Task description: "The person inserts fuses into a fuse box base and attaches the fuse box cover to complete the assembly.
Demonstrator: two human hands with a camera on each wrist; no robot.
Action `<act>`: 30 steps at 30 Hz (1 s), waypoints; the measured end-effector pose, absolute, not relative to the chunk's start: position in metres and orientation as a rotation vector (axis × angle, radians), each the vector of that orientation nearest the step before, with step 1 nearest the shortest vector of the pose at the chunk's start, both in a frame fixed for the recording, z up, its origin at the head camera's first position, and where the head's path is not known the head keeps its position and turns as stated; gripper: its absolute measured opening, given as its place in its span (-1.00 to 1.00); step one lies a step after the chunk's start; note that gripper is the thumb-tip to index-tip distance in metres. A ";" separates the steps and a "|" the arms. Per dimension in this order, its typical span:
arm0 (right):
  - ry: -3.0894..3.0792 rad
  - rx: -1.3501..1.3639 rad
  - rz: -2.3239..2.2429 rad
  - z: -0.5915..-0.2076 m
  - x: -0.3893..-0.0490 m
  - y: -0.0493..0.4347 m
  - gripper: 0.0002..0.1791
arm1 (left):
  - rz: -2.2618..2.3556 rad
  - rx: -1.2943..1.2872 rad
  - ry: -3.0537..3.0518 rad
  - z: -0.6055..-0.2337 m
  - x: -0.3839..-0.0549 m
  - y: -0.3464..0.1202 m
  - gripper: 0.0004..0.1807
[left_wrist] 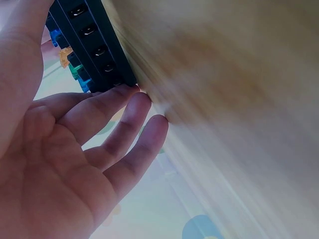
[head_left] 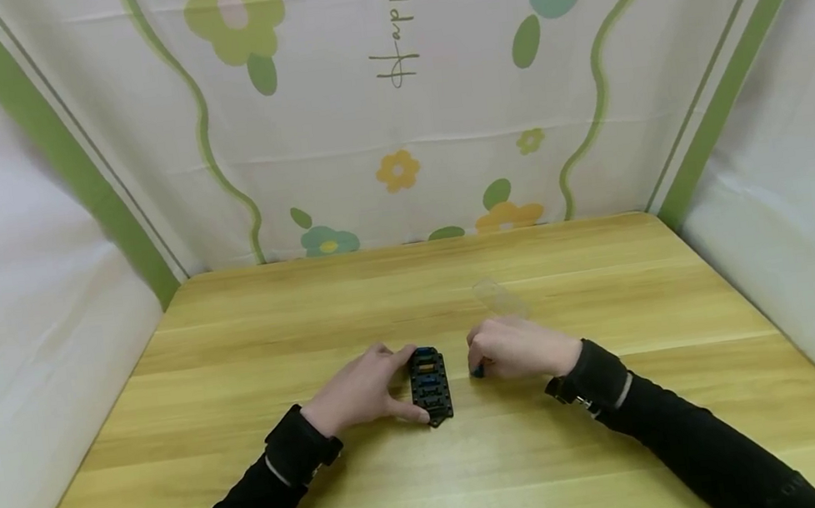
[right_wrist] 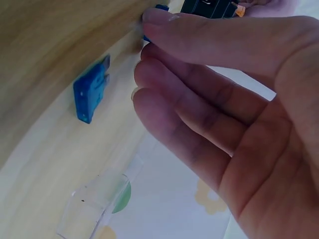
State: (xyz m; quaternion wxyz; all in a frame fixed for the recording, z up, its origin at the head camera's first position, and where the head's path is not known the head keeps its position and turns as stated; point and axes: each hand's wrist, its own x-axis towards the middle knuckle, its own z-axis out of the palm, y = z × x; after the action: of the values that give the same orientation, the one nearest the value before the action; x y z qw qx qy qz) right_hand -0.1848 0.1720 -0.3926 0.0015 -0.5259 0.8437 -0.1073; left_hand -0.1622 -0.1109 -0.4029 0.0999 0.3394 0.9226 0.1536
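Note:
A black fuse block [head_left: 436, 401] lies lengthwise on the table, with blue, orange and green blade fuses seated in it. My left hand [head_left: 362, 389] grips it by its two ends, thumb at the near end and fingers at the far one. In the left wrist view, the row of slots along the side of the fuse block [left_wrist: 94, 42] faces the camera. To the right of the block, my right hand [head_left: 516, 346] pinches a small blue blade fuse [head_left: 477, 371] between thumb and forefinger, mostly covered by them. Another blue blade fuse [right_wrist: 90, 92] rests on the table beside the right fingers.
A clear plastic cover [head_left: 499, 298] lies on the wooden table [head_left: 272, 320] beyond the right hand; it also shows low in the right wrist view. White flowered cloth [head_left: 332, 120] hangs behind the table and along both sides.

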 end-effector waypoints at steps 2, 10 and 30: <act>2.635 -1.649 -0.350 -0.393 -0.185 0.171 -0.70 | 0.463 0.999 2.728 -0.403 -0.162 -0.112 0.19; 2.631 -1.647 -0.329 -0.394 -0.185 0.169 -0.72 | 0.472 1.010 2.735 -0.403 -0.161 -0.112 0.18; 2.664 -1.667 -0.260 -0.394 -0.182 0.166 -0.76 | 0.462 1.027 2.742 -0.402 -0.162 -0.112 0.18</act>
State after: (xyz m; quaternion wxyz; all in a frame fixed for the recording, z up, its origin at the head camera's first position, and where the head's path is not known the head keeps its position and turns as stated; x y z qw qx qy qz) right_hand -0.1824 0.1662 -0.3939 -0.0060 -0.5287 0.8448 -0.0824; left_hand -0.1617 -0.1120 -0.4023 0.0885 0.3452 0.9213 0.1553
